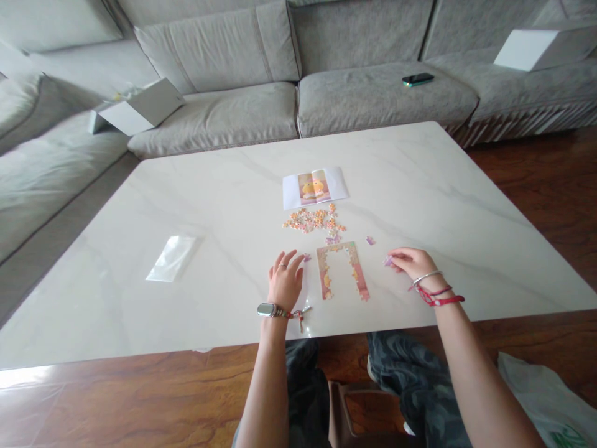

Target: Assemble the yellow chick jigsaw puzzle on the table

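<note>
right of centre, the right hand (pixel 413 262) pinches a puzzle piece (pixel 388 261); the half-built frame (pixel 342 270) lies just left of it, nearer than the left hand (pixel 285 283), open and empty.

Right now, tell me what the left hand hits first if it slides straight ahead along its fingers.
The left hand points up-right; just past its fingertips lies a small purple puzzle piece, likely met first. Farther on lies the loose piece pile, though depth is uncertain.

Glossy marble-look desk (pixel 196 205); matt grey cloth sofa (pixel 373 93); shiny clear plastic bag (pixel 171 258); polished wood floor (pixel 116 398).
</note>
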A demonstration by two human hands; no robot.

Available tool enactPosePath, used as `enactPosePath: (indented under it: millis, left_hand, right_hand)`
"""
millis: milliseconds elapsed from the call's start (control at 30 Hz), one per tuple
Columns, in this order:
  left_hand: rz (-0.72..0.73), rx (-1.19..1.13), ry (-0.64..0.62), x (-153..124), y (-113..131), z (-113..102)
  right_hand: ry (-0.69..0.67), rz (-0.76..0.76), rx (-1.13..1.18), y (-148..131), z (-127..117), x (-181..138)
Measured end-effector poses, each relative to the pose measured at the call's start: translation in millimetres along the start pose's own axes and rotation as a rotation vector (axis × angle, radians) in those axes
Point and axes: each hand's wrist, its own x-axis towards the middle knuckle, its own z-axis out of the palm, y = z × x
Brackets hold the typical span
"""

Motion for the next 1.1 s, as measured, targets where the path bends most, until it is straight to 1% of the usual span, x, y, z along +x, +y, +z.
enactPosePath:
  millis: [167, 233, 400, 633, 867, 1100]
  left_hand:
    - [-0.001, 0.006, 0.003, 0.4, 0.5, 0.2]
    - [0.000, 0.006, 0.001, 0.3, 0.7, 0.0]
    - [0.000, 0.006, -0.010, -0.5, 0.7, -0.8]
    - [-0.011, 0.014, -0.021, -0.4, 0.5, -1.1]
    - [-0.046, 0.012, -0.075, -1.0, 2.2, -3.1]
    - [-0.091, -0.004, -0.054, 0.9, 6.1, -2.4]
  right_hand:
    - [-0.004, 0.035, 0.135, -4.1, 4.2, -2.9]
    - [-0.003, 0.046, 0.150, -3.1, 5.1, -2.4]
    - [0.055, 0.027, 0.008, 0.8, 5.7, 0.7]
    - [-0.077, -0.023, -0.138, -3.2, 8.8, -2.8]
    - [-0.111, -0.052, -0.173, -0.6, 10.6, -3.8]
    - [-0.124, -0.054, -0.217, 2.8, 12.3, -1.5]
